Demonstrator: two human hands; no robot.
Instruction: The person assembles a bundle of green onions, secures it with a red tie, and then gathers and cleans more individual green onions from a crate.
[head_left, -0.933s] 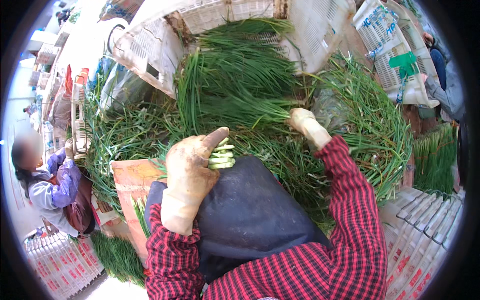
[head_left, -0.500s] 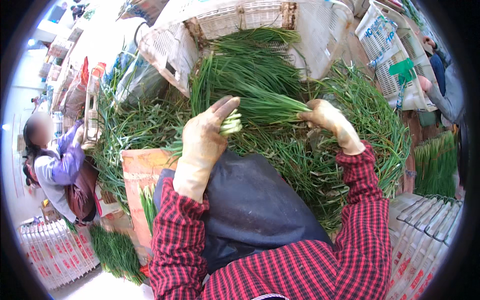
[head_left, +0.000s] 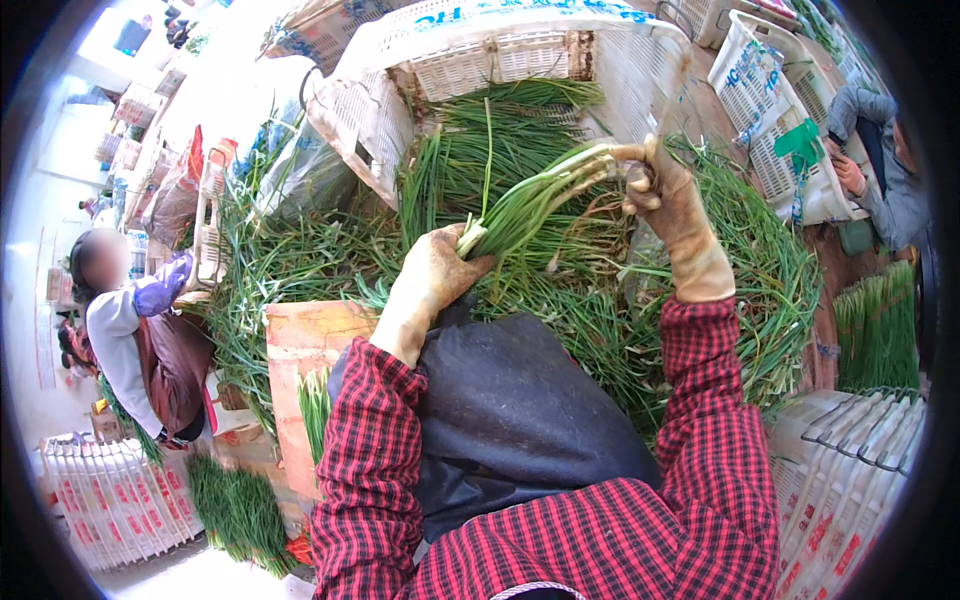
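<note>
Both of my hands wear stained cream gloves. My left hand [head_left: 428, 285] is closed around a small bunch of chives, whose pale ends stick out past the fingers. A second, looser bunch of chives [head_left: 540, 195] stretches from beside it to my right hand [head_left: 668, 205]. There, thumb and fingers are closed on its thin pale root end at the upper right. Below the hands and beyond them, more chives [head_left: 520, 135] lie piled in a white plastic crate [head_left: 500, 62] tipped with its open side toward me.
Loose leaves and trimmings [head_left: 290, 255] heap around my dark apron [head_left: 520, 410]. An orange-and-white board [head_left: 300, 340] stands at my left. Upright chive bundles [head_left: 875, 325] and stacked white crates [head_left: 850, 470] are at right. One person [head_left: 140, 320] sits left, another [head_left: 875, 170] far right.
My right hand has moved up and pulled the bunch out of the pile, now lifted and arched between my hands. My left hand has turned toward it. The head view has shifted slightly.
</note>
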